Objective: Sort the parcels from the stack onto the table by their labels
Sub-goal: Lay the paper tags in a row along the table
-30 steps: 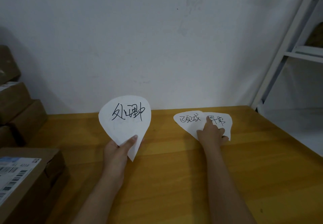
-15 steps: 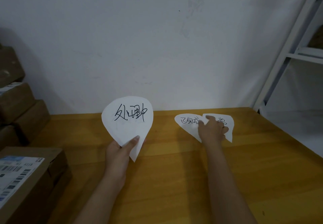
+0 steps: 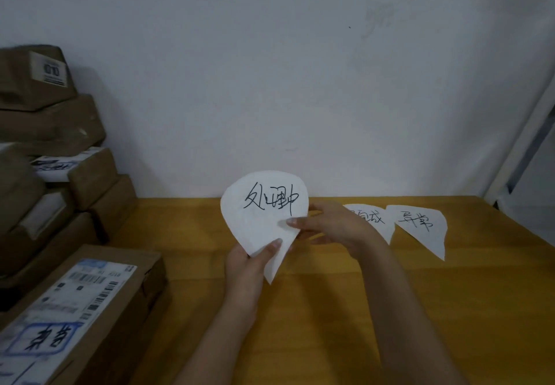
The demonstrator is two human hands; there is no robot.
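Observation:
A white teardrop-shaped paper label [image 3: 264,204] with black handwriting is held upright above the yellow table [image 3: 330,309]. My left hand [image 3: 246,267] pinches its lower tip. My right hand [image 3: 333,228] grips its right edge, thumb on the front. Two more handwritten paper labels lie flat on the table at the back right: one [image 3: 375,222] partly hidden behind my right hand, the other [image 3: 420,228] further right. A stack of brown cardboard parcels [image 3: 51,150] stands at the left.
A large parcel with a printed shipping label [image 3: 78,306] lies at the near left on the table. A white wall rises behind the table. A white metal shelf frame [image 3: 522,144] stands at the right edge.
My right hand has left the two labels on the table and moved left to take hold of the held label. The view has shifted left, showing more of the parcel stack.

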